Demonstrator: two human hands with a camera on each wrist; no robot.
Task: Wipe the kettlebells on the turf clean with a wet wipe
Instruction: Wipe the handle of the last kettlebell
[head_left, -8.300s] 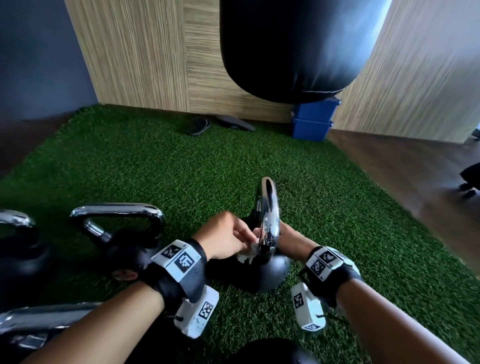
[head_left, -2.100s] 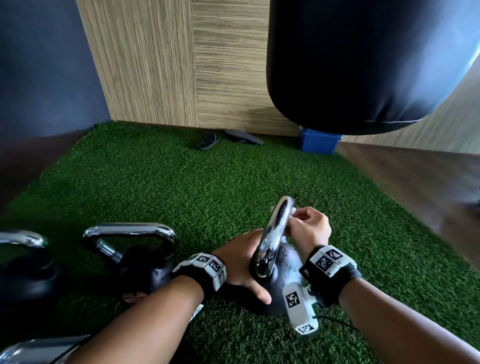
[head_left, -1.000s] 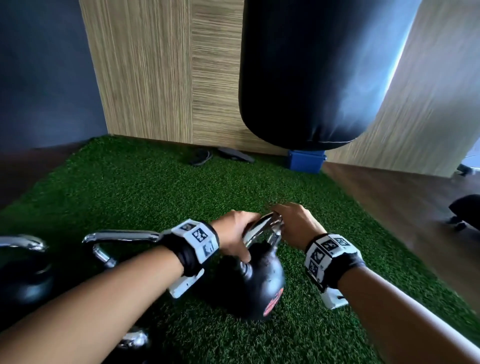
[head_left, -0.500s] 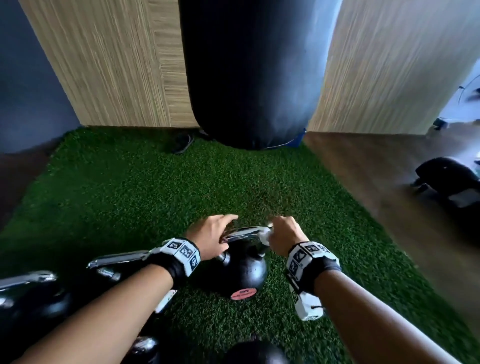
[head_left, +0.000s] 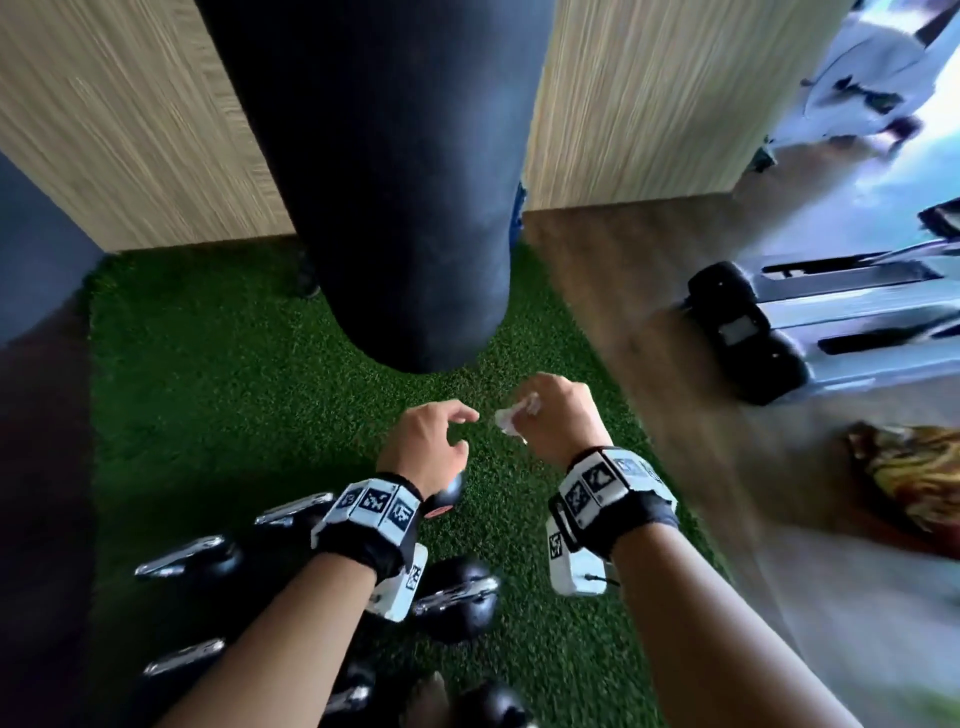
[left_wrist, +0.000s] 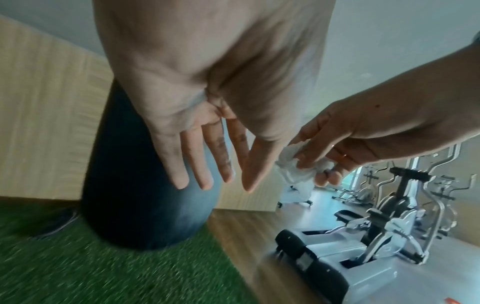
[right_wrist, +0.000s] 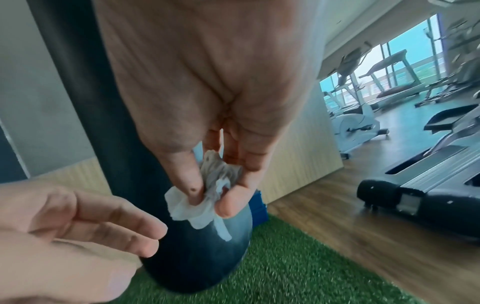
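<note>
Both hands hover above the green turf, clear of the kettlebells. My right hand pinches a crumpled white wet wipe between thumb and fingers; the wipe looks greyed in the right wrist view. My left hand is just left of it, fingers straight and spread, holding nothing. Several black kettlebells with chrome handles stand below my forearms, one between the wrists. Another kettlebell with a red label peeks from under my left wrist.
A black punching bag hangs just beyond the hands, low over the turf. Wooden floor borders the turf on the right, with a treadmill end on it. A patterned cloth lies at the far right. Wood-panel walls stand behind.
Both hands have let go of the kettlebell handle and risen above it. The right hand still carries the wipe. My view has lifted and swung right, bringing the treadmill in.
</note>
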